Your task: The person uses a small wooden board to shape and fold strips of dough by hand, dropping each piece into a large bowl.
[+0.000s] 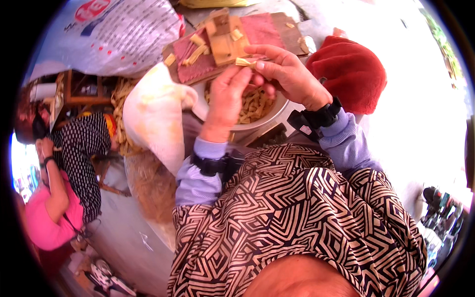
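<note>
Both of my hands meet above a pale metal bowl (283, 110) that holds many yellowish strips (257, 106). My right hand (294, 79) pinches a short, pale yellow folded strip (245, 62) between thumb and forefinger. Close below it, the fingertips of my left hand (225, 101) are pressed together against the right fingers; whatever they grip is hidden. Just beyond the hands, a wooden board with a raised block (225, 44) rests on pink-red cloth (260, 30), with several similar yellow pieces (198, 53) lying on and around it.
A stained white cloth (156, 114) hangs left of the bowl, beside more heaped strips (121, 99). A red cloth-covered thing (349, 74) stands at the right. A large printed plastic sack (114, 37) fills the far left. Another person in pink (54, 213) sits at the left.
</note>
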### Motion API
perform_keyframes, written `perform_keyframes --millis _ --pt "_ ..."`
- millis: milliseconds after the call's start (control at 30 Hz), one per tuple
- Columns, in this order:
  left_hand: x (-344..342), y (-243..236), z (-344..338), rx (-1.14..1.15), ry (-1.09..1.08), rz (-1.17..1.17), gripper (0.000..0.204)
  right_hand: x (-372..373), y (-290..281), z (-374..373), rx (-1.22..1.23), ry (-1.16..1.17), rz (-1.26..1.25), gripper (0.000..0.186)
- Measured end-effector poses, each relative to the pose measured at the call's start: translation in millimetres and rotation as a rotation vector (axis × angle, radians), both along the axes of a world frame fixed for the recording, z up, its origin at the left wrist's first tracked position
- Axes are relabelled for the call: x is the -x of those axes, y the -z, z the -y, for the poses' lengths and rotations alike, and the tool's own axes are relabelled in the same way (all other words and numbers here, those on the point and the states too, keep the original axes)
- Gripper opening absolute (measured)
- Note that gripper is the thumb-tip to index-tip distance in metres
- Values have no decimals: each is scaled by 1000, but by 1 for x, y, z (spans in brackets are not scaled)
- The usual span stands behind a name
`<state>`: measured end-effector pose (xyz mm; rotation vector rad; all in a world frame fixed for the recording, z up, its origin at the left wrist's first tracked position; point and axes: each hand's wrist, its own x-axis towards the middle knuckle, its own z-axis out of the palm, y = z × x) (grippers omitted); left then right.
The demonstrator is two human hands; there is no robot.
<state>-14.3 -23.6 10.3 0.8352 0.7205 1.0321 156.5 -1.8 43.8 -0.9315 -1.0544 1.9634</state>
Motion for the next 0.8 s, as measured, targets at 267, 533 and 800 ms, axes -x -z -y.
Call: perform_keyframes --millis 267,533,800 --pt "6 -13 31 -286 -298 -467 16 13 2 29 -70 -40 177 35" --pt "44 25 -1 -104 -107 -836 25 6 -90 69 -421 -356 -466 17" --pt "31 153 -68 -201 789 -1784 24 4 -97 76 -672 -486 -698 17"
